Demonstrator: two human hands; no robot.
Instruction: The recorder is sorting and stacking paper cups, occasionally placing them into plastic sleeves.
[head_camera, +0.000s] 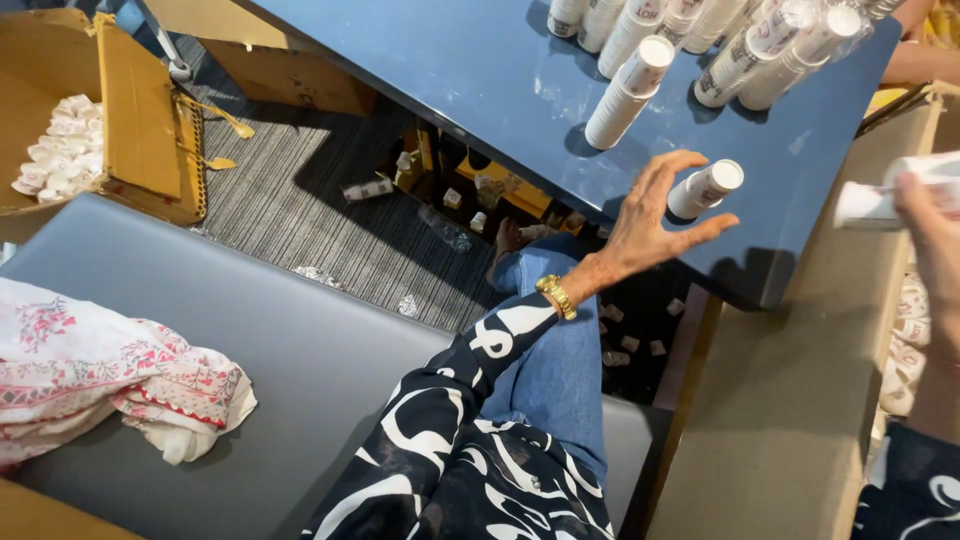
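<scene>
My left hand (655, 215) hovers with fingers spread just beside a short stack of white paper cups (705, 188) standing on the dark blue table (480, 70); it holds nothing. A gold bracelet sits on that wrist. At the right edge my right hand (935, 250) grips another stack of white paper cups (885, 195), held sideways above an open cardboard box (800, 380). More stacks of white cups (625, 95) stand further back on the table, some wrapped in clear plastic (790, 40).
A grey bench (250, 340) carries a folded white and red cloth (100, 375). A cardboard box (140, 120) with white cups stands at top left. Small items and a bottle litter the striped carpet (300, 210) under the table. My denim-clad knee is below the table edge.
</scene>
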